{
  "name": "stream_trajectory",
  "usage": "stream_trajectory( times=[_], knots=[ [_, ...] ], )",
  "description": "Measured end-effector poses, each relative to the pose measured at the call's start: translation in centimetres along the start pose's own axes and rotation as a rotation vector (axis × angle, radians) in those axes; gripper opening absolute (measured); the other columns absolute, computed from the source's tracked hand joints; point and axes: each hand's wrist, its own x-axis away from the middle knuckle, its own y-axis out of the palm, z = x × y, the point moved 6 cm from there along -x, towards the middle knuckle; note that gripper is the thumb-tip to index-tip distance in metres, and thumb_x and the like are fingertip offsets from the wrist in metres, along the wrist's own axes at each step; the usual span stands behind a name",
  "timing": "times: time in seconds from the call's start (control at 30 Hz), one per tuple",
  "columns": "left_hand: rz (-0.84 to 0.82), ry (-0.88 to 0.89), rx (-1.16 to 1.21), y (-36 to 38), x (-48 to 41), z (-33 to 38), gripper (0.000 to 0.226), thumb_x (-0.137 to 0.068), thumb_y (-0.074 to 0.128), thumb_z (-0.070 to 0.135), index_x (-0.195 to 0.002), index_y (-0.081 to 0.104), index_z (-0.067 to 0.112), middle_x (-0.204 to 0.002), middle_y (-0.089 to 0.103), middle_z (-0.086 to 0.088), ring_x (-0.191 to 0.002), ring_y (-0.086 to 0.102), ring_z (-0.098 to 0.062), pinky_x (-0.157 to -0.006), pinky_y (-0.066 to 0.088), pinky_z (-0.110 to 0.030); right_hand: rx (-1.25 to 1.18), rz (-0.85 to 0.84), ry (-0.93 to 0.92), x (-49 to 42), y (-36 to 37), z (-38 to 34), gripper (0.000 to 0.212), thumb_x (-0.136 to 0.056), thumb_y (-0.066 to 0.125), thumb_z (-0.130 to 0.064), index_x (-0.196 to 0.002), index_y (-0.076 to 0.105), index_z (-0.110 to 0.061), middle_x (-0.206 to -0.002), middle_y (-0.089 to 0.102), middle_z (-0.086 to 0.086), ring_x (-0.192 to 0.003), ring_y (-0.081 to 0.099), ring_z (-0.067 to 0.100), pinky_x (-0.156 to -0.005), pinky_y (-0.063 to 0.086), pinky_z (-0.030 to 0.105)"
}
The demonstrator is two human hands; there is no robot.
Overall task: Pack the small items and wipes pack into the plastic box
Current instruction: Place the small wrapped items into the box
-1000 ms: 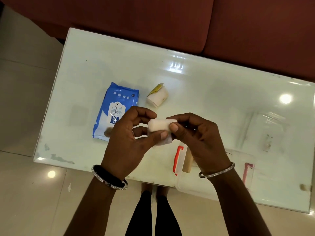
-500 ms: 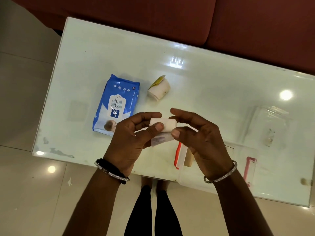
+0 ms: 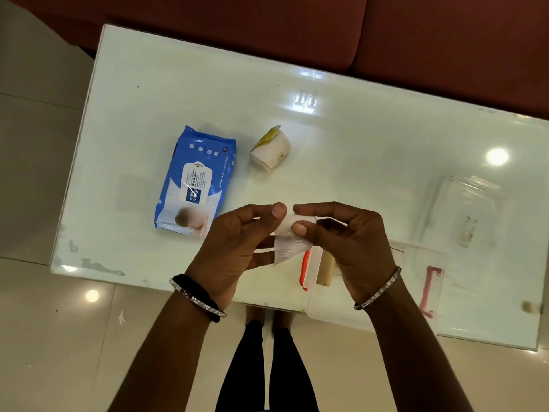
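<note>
My left hand (image 3: 237, 248) and my right hand (image 3: 350, 245) together hold a small white gauze roll (image 3: 292, 226) above the table's front edge; a loose end of the gauze hangs down between them. A blue wet-wipes pack (image 3: 196, 179) lies flat to the left. Behind my hands, a second white roll with a yellow label (image 3: 270, 151) lies on its side. The clear plastic box (image 3: 416, 269), with red clips, sits under my right hand at the table's front edge, and a tan block (image 3: 325, 270) lies inside it.
The clear lid (image 3: 466, 209) lies on the pale glass table (image 3: 356, 144) to the right. A dark red sofa (image 3: 297, 31) runs along the far side. My legs and the tiled floor show below the near edge.
The gauze's loose end hangs longer now and my thumbs have shifted on the roll. The view moved slightly. The pack, the other roll and the box have not moved.
</note>
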Motion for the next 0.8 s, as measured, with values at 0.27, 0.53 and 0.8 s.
stream_trajectory(
  times=[0.27, 0.53, 0.8],
  knots=[
    [0.028, 0.037, -0.020, 0.2, -0.4, -0.2, 0.044, -0.059, 0.077, 0.029, -0.102, 0.072, 0.018, -0.100, 0.075, -0.011, -0.089, 0.074, -0.024, -0.063, 0.059, -0.027, -0.232, -0.070, 0.141, 0.1, 0.1, 1.0, 0.051, -0.071, 0.079, -0.025, -0.120, 0.068, -0.017, -0.107, 0.072, 0.015, -0.095, 0.072, 0.029, -0.079, 0.060, 0.042],
    [0.035, 0.010, 0.036, 0.7, -0.8, -0.5, 0.047, -0.068, 0.070, 0.035, -0.108, 0.071, 0.011, -0.099, 0.077, -0.008, -0.085, 0.076, -0.023, -0.063, 0.059, -0.025, -0.134, -0.049, 0.094, -0.2, -0.9, 1.2, 0.025, -0.076, 0.076, -0.003, -0.100, 0.075, -0.006, -0.096, 0.077, 0.009, -0.080, 0.074, 0.022, -0.069, 0.057, 0.025],
    [0.032, 0.000, -0.046, 0.8, -1.0, -1.2, 0.041, -0.070, 0.073, 0.022, -0.110, 0.071, 0.010, -0.106, 0.073, -0.015, -0.093, 0.074, -0.026, -0.069, 0.060, -0.030, -0.228, -0.143, 0.185, 0.2, -0.9, 1.6, 0.047, -0.069, 0.077, -0.014, -0.115, 0.069, -0.005, -0.107, 0.074, 0.017, -0.096, 0.073, 0.027, -0.079, 0.059, 0.033]
  ],
)
